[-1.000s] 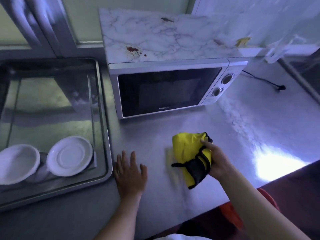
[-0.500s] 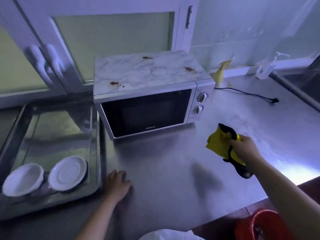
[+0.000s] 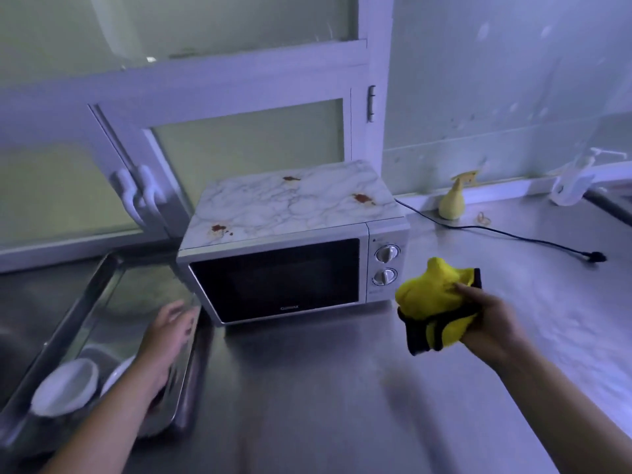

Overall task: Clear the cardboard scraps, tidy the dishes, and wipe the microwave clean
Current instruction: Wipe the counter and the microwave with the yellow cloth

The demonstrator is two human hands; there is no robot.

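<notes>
The counter (image 3: 307, 405) and tray (image 3: 85, 302) are brushed metal; the microwave (image 3: 287, 268) top looks marbled – probably a glossy film; the yellow cloth (image 3: 434, 302) is soft.

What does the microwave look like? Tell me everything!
The microwave is a silver box, upright on the steel counter beside the tray. Its dark glass door is shut, with two round knobs to the right. The top looks like white marble, with three reddish stains. Its black cord lies across the counter, unplugged.

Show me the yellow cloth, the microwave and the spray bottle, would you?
yellow cloth (image 3: 427, 295): head view, on its bunched yellow top.
microwave (image 3: 273, 278): head view, middle of the dark door glass.
spray bottle (image 3: 451, 204): head view, on its yellow body.
</notes>
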